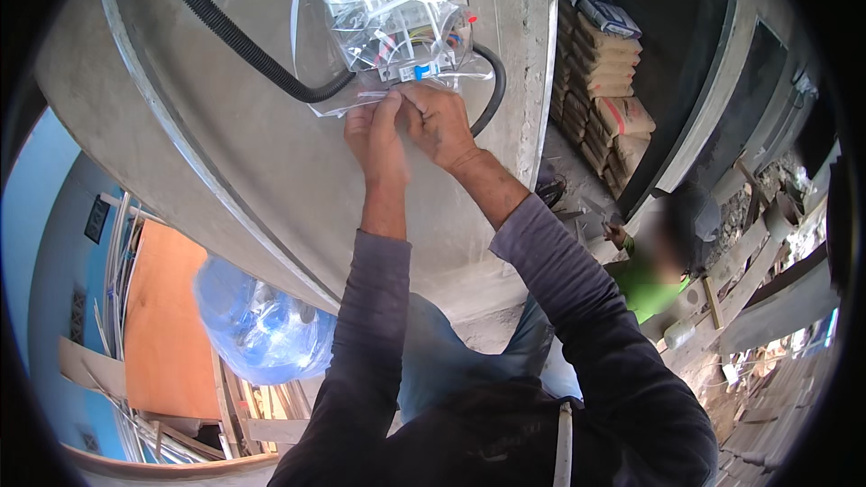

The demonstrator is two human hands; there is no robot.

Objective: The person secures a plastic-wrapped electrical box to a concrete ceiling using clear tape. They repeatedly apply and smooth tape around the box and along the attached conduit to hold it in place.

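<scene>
Long grey-purple sleeves cover both forearms to the wrists, above blue jeans.

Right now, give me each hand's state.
Left hand: pinching the clear plastic bag by its lower edge.
Right hand: pinching the same edge.

clear crinkled plastic bag (397, 9): transparent, white glare streaks
small breaker block inside the bag (420, 70): white and blue
ribbed corrugated conduit (244, 41): black
rough concrete wall (271, 171): grey
long knit sleeves (577, 307): dull purple-grey
large round water bottle (257, 325): translucent blue
flat board (162, 325): orange
stacked sacks (604, 81): tan
co-worker's shirt (645, 289): bright green
</scene>
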